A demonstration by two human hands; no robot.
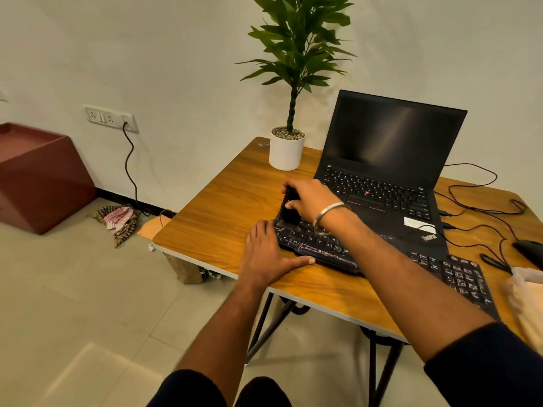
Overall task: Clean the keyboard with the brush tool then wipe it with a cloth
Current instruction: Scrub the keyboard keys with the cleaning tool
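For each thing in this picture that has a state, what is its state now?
Laptop: lid open, screen dark.
Keyboard: flat on the table.
Brush: held upright, bristles on the keys.
Right hand: grips the brush.
Left hand: flat, steadying the keyboard's left end.
Mouse: untouched.

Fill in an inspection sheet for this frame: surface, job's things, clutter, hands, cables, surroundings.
Surface: wooden table on black metal legs.
Job's things: black keyboard lying at the front edge; black brush tool on its left end; pale cloth, blurred, at the right edge.
Clutter: open laptop, potted plant, mouse.
Hands: right hand grips the brush; left hand rests flat at the keyboard's left end.
Cables: black wires loop right of the laptop.
Surroundings: wall socket, checked rag on the floor.
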